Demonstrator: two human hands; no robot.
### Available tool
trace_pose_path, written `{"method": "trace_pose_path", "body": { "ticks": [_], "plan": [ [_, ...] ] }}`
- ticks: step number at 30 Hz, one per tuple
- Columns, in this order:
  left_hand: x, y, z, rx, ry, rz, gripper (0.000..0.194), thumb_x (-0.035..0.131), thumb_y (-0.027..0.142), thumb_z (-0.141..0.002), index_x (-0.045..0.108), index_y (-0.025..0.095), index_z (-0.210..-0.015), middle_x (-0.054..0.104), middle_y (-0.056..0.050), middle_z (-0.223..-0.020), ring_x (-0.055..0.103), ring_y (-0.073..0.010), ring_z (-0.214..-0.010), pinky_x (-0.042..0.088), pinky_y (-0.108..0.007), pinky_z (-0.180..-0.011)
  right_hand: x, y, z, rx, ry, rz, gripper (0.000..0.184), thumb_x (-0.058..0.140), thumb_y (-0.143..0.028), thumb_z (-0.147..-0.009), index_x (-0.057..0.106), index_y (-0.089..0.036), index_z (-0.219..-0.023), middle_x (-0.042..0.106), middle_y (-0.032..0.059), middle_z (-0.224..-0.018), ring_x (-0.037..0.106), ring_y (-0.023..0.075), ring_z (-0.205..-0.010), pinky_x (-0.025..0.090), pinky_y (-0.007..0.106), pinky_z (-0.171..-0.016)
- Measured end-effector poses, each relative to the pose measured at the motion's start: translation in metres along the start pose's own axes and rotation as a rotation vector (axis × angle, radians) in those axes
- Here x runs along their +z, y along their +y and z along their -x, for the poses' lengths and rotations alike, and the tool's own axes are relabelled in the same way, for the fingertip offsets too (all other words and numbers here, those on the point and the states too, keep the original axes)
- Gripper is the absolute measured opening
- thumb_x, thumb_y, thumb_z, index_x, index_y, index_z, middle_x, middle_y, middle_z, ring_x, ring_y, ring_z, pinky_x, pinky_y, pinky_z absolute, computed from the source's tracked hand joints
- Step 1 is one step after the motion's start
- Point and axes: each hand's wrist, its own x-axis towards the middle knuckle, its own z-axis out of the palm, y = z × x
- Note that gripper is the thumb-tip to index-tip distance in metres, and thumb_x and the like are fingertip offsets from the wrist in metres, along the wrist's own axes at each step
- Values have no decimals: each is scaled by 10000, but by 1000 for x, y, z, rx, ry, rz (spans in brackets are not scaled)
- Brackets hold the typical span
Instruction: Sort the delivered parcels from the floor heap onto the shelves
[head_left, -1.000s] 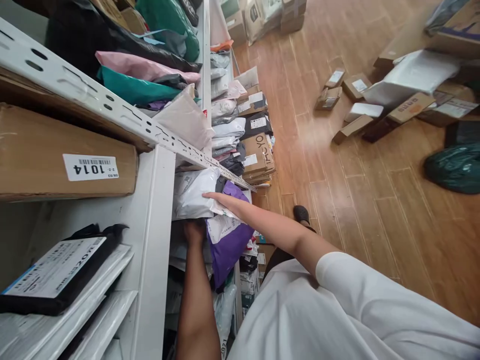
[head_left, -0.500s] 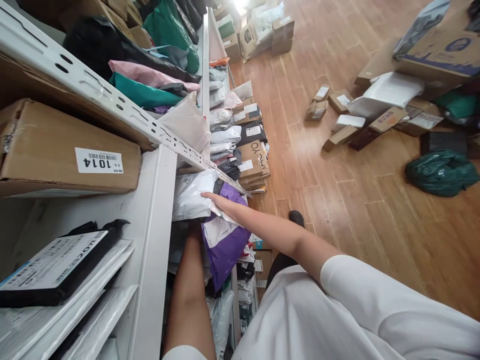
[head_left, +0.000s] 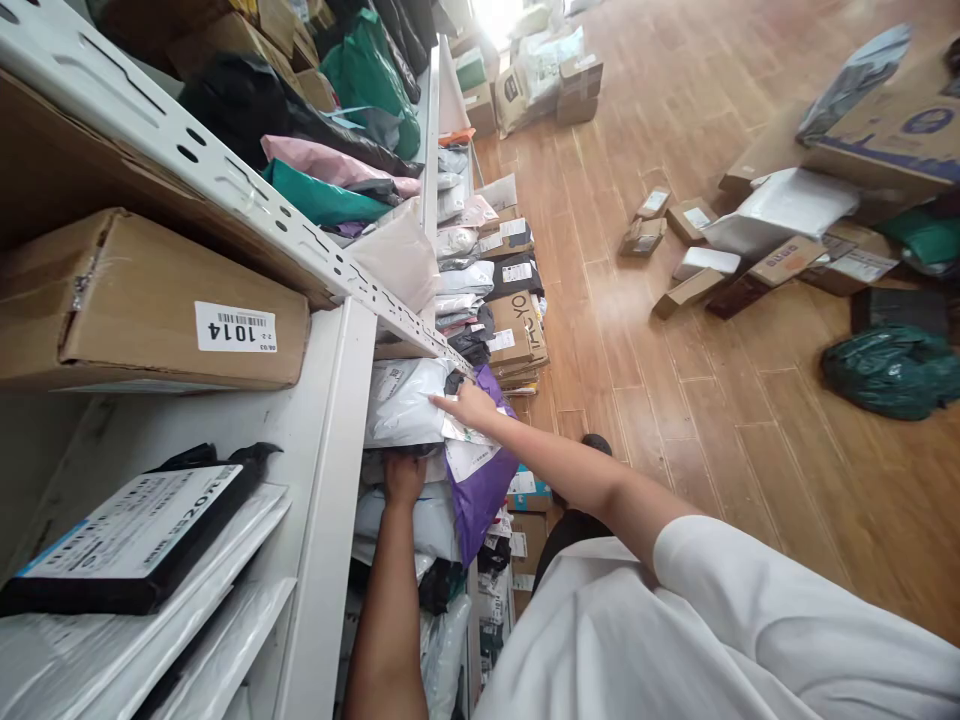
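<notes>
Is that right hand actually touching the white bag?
Touching. The head view shows the right hand with one of its fingers against the white bag, no gap visible.

Both bare forearms (head_left: 559,457) reach forward, right fingers (head_left: 447,404) near left wrist (head_left: 402,498).

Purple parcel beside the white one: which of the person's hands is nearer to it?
Right. In view, the right hand overlaps the upper part of the purple parcel; the left hand is off to its left, just below the white parcel.
</notes>
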Motion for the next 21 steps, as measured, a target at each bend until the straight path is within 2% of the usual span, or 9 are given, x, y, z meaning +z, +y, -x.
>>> {"method": "trace_pose_path", "body": {
  "ticks": [2,3,5,6,9,12,14,17,21],
  "plan": [
    [1,-4,-4,-5,17,-16,126,638,296,-775,680,184,-817,667,-202,-1167,371,-406,-1397,264,-479,-1177,-6,-7,-3,-233,109,198,914,610,-767,-736,448,-171,-1410,705,125,-1035,659,318,-979,484,379,-863],
    [1,-5,-6,-9,17,-22,133,659,314,-762,677,195,-817,674,-197,-1151,385,-406,-1386,261,-481,-1176,-6,-13,-6,-389,103,285,917,567,-778,-763,386,-219,-1467,714,87,-977,667,303,-946,486,365,-846],
    [2,-8,-8,-7,13,-39,137,675,333,-753,667,203,-795,688,-190,-1095,406,-404,-1366,246,-487,-1174,-1,-32,-20,-625,5,425,898,496,-787,-805,316,-277,-1521,722,61,-902,672,301,-929,491,361,-831],
    [3,-8,-8,1,8,-51,131,669,332,-759,660,201,-771,693,-190,-1057,417,-401,-1356,228,-490,-1177,3,-42,-30,-673,-48,492,898,486,-794,-805,333,-274,-1520,728,73,-907,671,312,-939,496,371,-832],
    [4,-8,-6,40,-9,-96,186,620,302,-796,602,200,-641,687,-191,-913,478,-399,-1293,177,-523,-1178,20,-69,-66,-585,-139,623,922,626,-790,-703,547,-179,-1389,735,144,-1018,662,348,-995,505,416,-878],
    [4,-6,-4,79,-37,-134,258,586,253,-803,537,208,-554,666,-179,-808,534,-399,-1209,176,-558,-1159,34,-81,-100,-438,-201,663,807,781,-722,-569,729,-139,-1124,737,155,-1073,650,360,-1060,476,435,-982],
    [5,-4,-3,94,-48,-146,260,570,229,-805,535,209,-548,664,-179,-798,543,-394,-1187,179,-558,-1156,40,-81,-115,-372,-269,706,809,772,-731,-571,746,-105,-1082,721,183,-1135,627,391,-1120,454,471,-1022],
    [3,-2,2,84,-49,-146,251,533,229,-836,582,192,-593,671,-191,-842,531,-398,-1185,176,-546,-1164,48,-76,-129,-291,-338,764,945,682,-783,-642,678,-28,-1210,609,249,-1324,548,441,-1238,413,529,-1065],
    [-19,6,14,43,-58,-82,235,529,275,-889,674,106,-814,664,-178,-1016,522,-380,-1189,284,-515,-1140,53,-70,-136,-227,-337,777,1011,627,-807,-679,609,-13,-1305,482,259,-1456,441,447,-1348,338,534,-1134]
  ]
}}
